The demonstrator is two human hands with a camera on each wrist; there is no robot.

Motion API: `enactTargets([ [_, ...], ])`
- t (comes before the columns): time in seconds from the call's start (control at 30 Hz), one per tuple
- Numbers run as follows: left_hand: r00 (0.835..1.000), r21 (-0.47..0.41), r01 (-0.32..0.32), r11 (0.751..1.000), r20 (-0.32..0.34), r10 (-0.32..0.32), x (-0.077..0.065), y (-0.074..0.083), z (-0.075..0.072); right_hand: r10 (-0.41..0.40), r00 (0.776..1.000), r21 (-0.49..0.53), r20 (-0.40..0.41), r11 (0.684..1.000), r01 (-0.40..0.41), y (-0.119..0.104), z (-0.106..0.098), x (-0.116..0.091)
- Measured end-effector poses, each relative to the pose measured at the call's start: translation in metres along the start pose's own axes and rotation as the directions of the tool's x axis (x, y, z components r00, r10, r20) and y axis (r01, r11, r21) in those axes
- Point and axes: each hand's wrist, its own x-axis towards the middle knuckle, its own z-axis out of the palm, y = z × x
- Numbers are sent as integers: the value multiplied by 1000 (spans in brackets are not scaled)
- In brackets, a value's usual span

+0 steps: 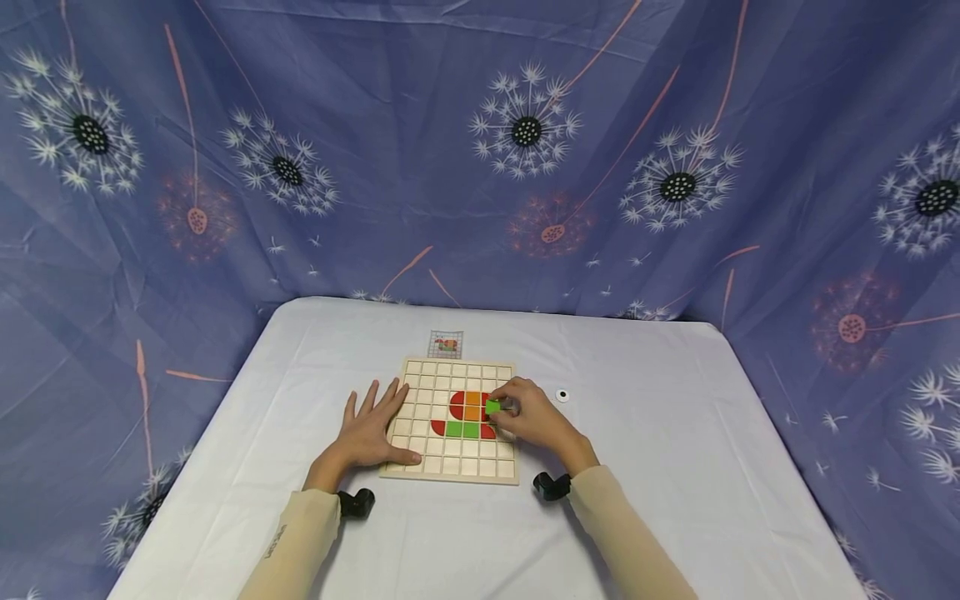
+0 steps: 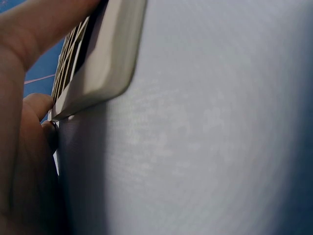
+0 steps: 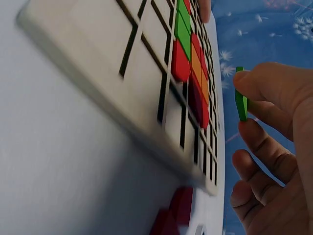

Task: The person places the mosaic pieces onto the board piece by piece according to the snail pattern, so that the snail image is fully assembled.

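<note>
My right hand (image 1: 529, 411) pinches a green tile (image 3: 241, 100) between thumb and fingers, held above the right part of a wooden grid board (image 1: 450, 477). My left hand (image 1: 367, 433) rests with fingers spread on the board's left edge, thumb near the lower left corner. Set in the grid are two orange tiles (image 1: 472, 406) with curved red tiles (image 1: 457, 406) beside them. One row lower, a strip of green tiles (image 1: 461, 429) runs between red end pieces. In the head view, my right hand covers part of the pattern's right side.
A small picture card (image 1: 446, 344) lies behind the board, showing a coloured figure on a grid. A round white eye piece (image 1: 562, 396) lies right of the board. In the right wrist view, loose red pieces (image 3: 182, 205) lie on the white-covered table (image 1: 660, 433) beside the board.
</note>
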Motion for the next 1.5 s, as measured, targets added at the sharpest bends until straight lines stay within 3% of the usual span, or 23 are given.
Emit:
enactTargets([
  [0.67, 1000, 6, -5, 1000, -6, 5, 0, 0, 2, -82, 995, -103, 58, 991, 88, -32, 39, 32],
  [0.97, 1000, 7, -17, 1000, -19, 17, -2, 0, 2, -78, 992, -168, 96, 981, 93, -39, 54, 44],
  [1.5, 1000, 19, -4, 1000, 0, 4, 0, -1, 2, -79, 992, -211, 103, 972, 100, -46, 63, 51],
])
